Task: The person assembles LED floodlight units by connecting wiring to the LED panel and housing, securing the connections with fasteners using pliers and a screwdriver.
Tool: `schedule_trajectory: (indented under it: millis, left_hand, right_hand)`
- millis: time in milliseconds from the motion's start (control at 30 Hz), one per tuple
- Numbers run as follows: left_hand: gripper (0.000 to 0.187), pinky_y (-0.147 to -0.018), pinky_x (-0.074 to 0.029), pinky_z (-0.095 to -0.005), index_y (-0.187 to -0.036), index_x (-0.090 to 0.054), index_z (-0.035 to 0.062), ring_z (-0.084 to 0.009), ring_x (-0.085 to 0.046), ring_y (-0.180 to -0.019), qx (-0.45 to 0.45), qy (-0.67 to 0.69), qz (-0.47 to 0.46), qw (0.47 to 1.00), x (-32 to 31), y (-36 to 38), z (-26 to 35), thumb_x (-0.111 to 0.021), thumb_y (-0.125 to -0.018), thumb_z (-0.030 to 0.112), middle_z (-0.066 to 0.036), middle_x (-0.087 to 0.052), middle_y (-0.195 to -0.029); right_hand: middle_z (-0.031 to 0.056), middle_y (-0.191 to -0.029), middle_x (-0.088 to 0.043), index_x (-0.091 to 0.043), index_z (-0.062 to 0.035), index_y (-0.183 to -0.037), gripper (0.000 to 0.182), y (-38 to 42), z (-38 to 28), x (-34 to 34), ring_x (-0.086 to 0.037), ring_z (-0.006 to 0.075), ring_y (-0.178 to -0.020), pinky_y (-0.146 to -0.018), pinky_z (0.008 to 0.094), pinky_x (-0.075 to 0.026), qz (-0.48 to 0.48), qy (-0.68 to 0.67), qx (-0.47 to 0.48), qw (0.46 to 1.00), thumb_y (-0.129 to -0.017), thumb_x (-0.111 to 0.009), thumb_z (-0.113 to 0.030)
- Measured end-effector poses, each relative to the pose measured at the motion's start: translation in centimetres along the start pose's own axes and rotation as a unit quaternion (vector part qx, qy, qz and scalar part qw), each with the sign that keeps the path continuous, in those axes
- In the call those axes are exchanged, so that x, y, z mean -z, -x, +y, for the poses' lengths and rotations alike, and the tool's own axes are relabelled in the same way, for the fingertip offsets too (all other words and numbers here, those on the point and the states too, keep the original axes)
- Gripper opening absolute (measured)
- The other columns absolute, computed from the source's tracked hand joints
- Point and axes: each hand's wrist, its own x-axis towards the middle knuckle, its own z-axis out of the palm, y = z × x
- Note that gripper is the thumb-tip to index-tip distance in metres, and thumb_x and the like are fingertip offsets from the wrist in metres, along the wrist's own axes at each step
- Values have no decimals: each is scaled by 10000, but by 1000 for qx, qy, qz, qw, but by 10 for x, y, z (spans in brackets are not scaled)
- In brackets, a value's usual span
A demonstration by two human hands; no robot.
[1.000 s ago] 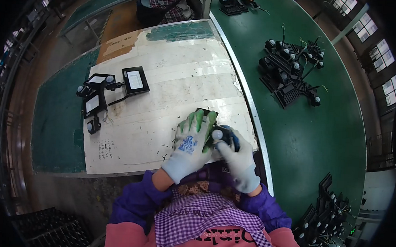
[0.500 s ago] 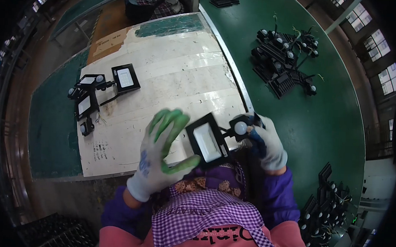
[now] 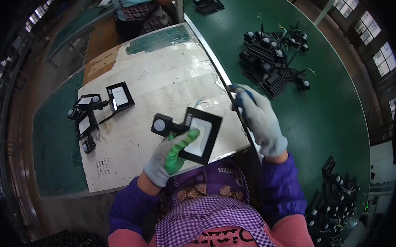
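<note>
A black floodlight (image 3: 214, 128) with a pale lens panel and a round-domed sensor is in my left hand (image 3: 172, 154), whose green-coated glove grips it with the thumb across the front. The sensor points left, and thin wires rise behind the lamp. My right hand (image 3: 261, 119), in a white glove with dark blue fingertips, is closed above the metal table edge, apart from the lamp. Something dark shows by its fingertips, but I cannot make out what it is.
Several similar floodlights (image 3: 120, 96) lie on the left of the white board (image 3: 164, 78). On the green table (image 3: 326, 111) are a far pile of black lamps (image 3: 275, 78) and a near right pile (image 3: 331, 209). Another person (image 3: 139, 6) stands beyond the board.
The floodlight has passed from my right hand to my left and turned, so its sensor now points left. My right hand has moved up to the table edge. The other person shows more fully.
</note>
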Motion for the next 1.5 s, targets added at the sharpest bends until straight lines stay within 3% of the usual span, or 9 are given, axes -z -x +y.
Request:
schedule_trajectory:
  millis: [167, 367, 533, 600, 700, 967, 1067, 1333, 1500]
  left_hand:
    - [600, -937, -500, -306, -1342, -522, 88, -239, -598, -1119, -25, -86, 142, 986, -16, -9, -5, -473, -810, -185, -113, -602, -1259]
    - [520, -996, -475, -308, -1381, -470, 75, -229, -590, -1141, 127, -4, 129, 983, -34, -9, -3, -423, -892, -96, -153, -561, -1309]
    - [464, -999, -465, -283, -1395, -450, 59, -227, -593, -1131, 100, -245, 133, 955, -36, -9, 16, -443, -938, -21, -145, -556, -1321]
    - [413, -980, -476, -282, -1358, -489, 36, -206, -600, -1110, 100, -217, 153, 959, -38, -9, 15, -487, -945, 14, -130, -567, -1303]
    - [311, -936, -492, -273, -1253, -571, -3, -154, -602, -1077, 149, 364, 329, 858, -62, -16, 6, -554, -953, 76, -98, -599, -1235]
    - [377, -943, -497, -316, -1335, -484, -30, -216, -609, -1089, 288, 363, 311, 830, -56, -27, 23, -499, -967, 49, -141, -593, -1249]
    - [354, -934, -500, -298, -1313, -501, -33, -201, -594, -1110, 268, 465, 338, 773, -68, -22, 14, -504, -972, 63, -138, -579, -1253]
    - [360, -1002, -456, -325, -1327, -490, -33, -225, -550, -1178, 174, 464, 263, 828, -88, 5, -13, -444, -992, 90, -163, -519, -1335]
    - [362, -987, -465, -306, -1336, -481, -37, -213, -554, -1170, 223, 557, 318, 734, -88, -5, -3, -454, -988, 57, -133, -524, -1335]
  right_hand:
    - [36, -859, -616, -591, -7, -1181, 344, 34, 15, -16, -528, 104, -706, -653, 250, -433, 27, 3, -110, 994, -924, -546, -232]
    - [130, -1011, -641, -600, -17, -1097, 295, 40, 37, -43, -609, 224, -859, -762, 323, -480, 118, 21, 33, 992, -835, -639, -146]
    - [201, -1034, -597, -610, -5, -1084, 307, 43, 39, -59, -598, 354, -941, -820, 391, -486, 85, 115, 105, 984, -804, -647, -126]
    - [216, -1056, -581, -608, 16, -1090, 325, 44, 43, -64, -588, 381, -954, -822, 406, -492, 84, 165, 125, 975, -810, -649, -142]
    - [228, -1073, -571, -596, 24, -1112, 350, 42, 50, -69, -590, 388, -961, -813, 413, -500, 99, 206, 151, 962, -814, -651, -150]
    - [232, -1098, -556, -566, 15, -1160, 366, 46, 46, -79, -616, 395, -896, -775, 424, -520, 104, 234, 133, 957, -850, -631, -168]
    - [230, -1083, -558, -571, 12, -1146, 342, 41, 44, -80, -620, 392, -876, -763, 426, -521, 112, 238, 129, 956, -861, -619, -172]
    - [223, -1021, -578, -594, -12, -1093, 277, 30, 32, -83, -622, 396, -815, -716, 439, -517, 121, 237, 106, 958, -873, -606, -181]
    - [224, -990, -585, -602, 3, -1068, 260, 33, 35, -80, -621, 396, -805, -704, 440, -518, 110, 209, 90, 968, -878, -597, -174]
